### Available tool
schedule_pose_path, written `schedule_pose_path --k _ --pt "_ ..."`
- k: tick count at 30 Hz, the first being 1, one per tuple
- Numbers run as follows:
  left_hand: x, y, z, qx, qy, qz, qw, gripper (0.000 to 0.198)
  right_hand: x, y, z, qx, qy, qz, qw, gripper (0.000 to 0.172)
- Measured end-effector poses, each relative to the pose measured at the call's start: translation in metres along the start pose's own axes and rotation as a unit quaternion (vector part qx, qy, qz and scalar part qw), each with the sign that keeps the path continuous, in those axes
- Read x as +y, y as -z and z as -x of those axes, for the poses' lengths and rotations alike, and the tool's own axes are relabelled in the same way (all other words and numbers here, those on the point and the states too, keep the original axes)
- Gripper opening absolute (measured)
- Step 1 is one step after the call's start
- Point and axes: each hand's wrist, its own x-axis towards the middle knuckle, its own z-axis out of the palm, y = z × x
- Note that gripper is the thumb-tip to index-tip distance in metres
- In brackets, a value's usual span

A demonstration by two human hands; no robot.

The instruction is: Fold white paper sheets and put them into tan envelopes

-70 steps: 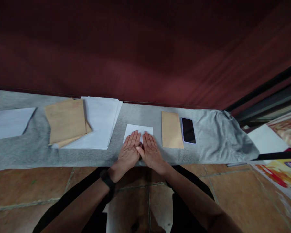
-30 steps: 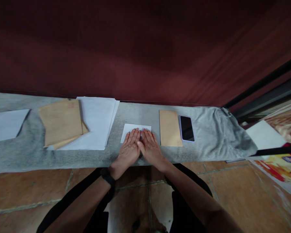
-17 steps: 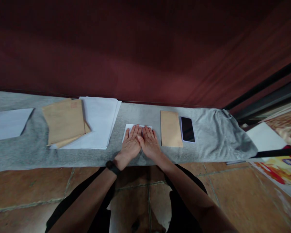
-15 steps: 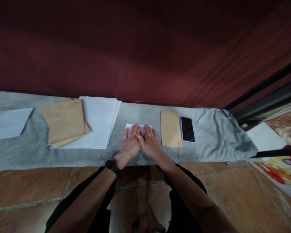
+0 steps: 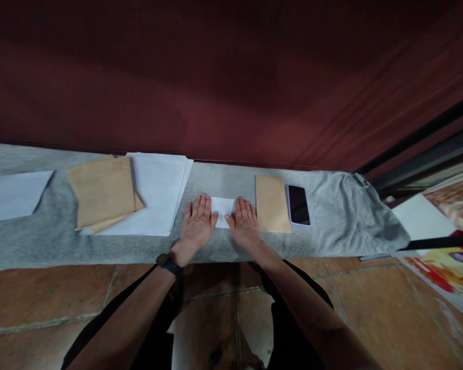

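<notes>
A small folded white paper (image 5: 223, 210) lies on the grey cloth (image 5: 224, 180) in front of me. My left hand (image 5: 196, 224) lies flat on its left end, fingers stretched out. My right hand (image 5: 245, 223) lies flat on its right end, fingers also out. The middle of the paper shows between the two hands. A black band sits on my left wrist (image 5: 167, 263).
A tan envelope (image 5: 271, 203) and a black phone (image 5: 298, 205) lie just right of my right hand. To the left are a stack of white sheets (image 5: 158, 190) with tan envelopes (image 5: 101, 191) on it, and another white sheet (image 5: 13, 195). A dark red curtain hangs behind.
My hands were side by side on the middle of the paper. They have slid apart, left hand to the left and right hand to the right, uncovering the paper's middle.
</notes>
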Motion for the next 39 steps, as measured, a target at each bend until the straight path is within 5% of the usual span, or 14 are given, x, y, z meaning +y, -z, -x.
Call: schedule_pose_path --k 11,17,21,29,39 --pt "-0.005 0.008 0.004 0.042 0.028 0.017 0.999 0.062 0.003 -0.004 0.007 0.012 -0.005 0.008 1.0 0.075" --pt "-0.013 0.022 -0.007 0.026 0.093 0.163 0.982 0.058 -0.001 0.001 0.009 0.005 0.004 0.004 1.0 0.072" --pt "-0.023 0.022 -0.014 0.006 0.165 0.311 0.936 0.058 -0.008 0.003 0.014 -0.007 0.046 -0.001 0.999 0.073" --pt "-0.028 0.014 -0.021 0.005 0.27 0.566 0.779 0.069 -0.02 0.003 0.025 -0.029 0.13 0.019 0.991 0.091" --pt "-0.017 0.03 -0.019 -0.011 0.223 0.665 0.712 0.036 -0.023 0.006 0.024 -0.025 0.121 -0.007 0.992 0.086"
